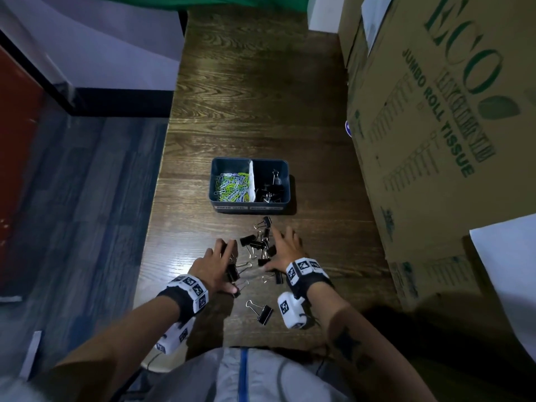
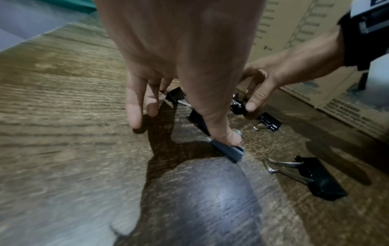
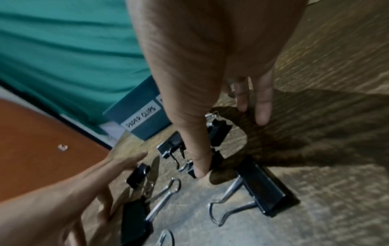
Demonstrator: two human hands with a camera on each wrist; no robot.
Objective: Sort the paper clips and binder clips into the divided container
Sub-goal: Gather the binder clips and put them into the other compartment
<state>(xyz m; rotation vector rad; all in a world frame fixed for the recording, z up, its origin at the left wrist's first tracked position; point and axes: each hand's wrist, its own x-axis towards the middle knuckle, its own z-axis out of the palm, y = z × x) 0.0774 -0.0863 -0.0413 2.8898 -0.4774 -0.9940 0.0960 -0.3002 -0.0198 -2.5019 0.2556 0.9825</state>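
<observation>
The dark blue divided container [image 1: 285, 169] sits mid-table, with coloured paper clips [image 1: 232, 185] in its left half and black binder clips [image 1: 269, 191] in its right half. Several loose black binder clips [image 1: 258, 245] lie between my hands just in front of it. My left hand [image 1: 220, 265] has its fingers spread on the table, and its thumb [image 2: 228, 138] presses one binder clip [image 2: 229, 152]. My right hand [image 1: 275, 250] is spread over the pile's right side, its thumb [image 3: 199, 169] touching a clip. Neither hand holds anything lifted. One more binder clip [image 1: 262, 313] lies nearer to me.
Large cardboard boxes [image 1: 435, 140] line the right side of the wooden table [image 1: 255, 97]. A white sheet [image 1: 507, 271] lies on the nearest box. The table's left edge [image 1: 156, 227] drops to the floor.
</observation>
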